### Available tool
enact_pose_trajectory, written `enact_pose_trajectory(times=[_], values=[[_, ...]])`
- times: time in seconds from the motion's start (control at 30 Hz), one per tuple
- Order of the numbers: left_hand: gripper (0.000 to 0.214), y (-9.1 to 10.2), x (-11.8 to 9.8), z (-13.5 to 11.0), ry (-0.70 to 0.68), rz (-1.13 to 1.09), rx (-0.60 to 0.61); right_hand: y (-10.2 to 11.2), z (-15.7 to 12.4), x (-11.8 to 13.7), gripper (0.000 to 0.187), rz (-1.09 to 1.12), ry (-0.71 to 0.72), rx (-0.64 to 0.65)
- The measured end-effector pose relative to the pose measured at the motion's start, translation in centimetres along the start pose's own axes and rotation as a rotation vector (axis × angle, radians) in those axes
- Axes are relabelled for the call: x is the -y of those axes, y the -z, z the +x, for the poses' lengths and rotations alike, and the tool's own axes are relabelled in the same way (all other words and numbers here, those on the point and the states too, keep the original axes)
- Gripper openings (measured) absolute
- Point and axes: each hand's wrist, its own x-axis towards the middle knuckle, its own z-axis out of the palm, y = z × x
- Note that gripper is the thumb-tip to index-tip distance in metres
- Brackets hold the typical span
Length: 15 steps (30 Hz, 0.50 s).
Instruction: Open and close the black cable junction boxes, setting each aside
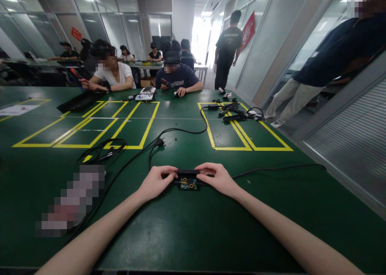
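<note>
Black adapter (187, 179) between 2 hands (157, 182) (218, 179)

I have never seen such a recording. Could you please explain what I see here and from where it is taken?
This single picture comes from a camera worn on a person's head, looking down. The bare arms are that person's own. The left hand and the right hand pinch a small black device from both ends; its circuit board is exposed. Below it is a green table marked with yellow tape. A coiled cable lies to the left, more black gear farther back. Other people sit across.
</note>
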Motion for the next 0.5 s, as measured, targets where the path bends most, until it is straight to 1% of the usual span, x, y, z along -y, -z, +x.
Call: enact_pose_trajectory(times=[0.17, 0.23, 0.3, 0.37, 0.4, 0.5], values=[[0.034, 0.3, -0.8, -0.1, -0.025, 0.014, 0.015, 0.2, -0.2, 0.3, 0.029, -0.026, 0.046, 0.033], [0.039, 0.4, -1.1, -0.2, -0.034, 0.016, 0.019, 0.3, -0.3, 0.3, 0.028, -0.040, 0.096, 0.058], [0.038, 0.5, -1.1, -0.3, -0.048, 0.046, 0.026, 0.4, -0.4, 0.4, 0.026, -0.061, 0.160, 0.083], [0.032, 0.4, -1.0, -0.5, -0.087, 0.098, 0.026, 0.6, -0.5, 0.5, 0.023, -0.096, 0.225, 0.100], [0.033, 0.4, -0.9, -0.6, -0.115, 0.124, 0.023, 0.6, -0.5, 0.6, 0.021, -0.120, 0.255, 0.106], [0.044, 0.2, -0.5, -0.9, -0.195, 0.190, 0.027, 0.8, -0.5, 0.7, 0.020, -0.198, 0.325, 0.124]])
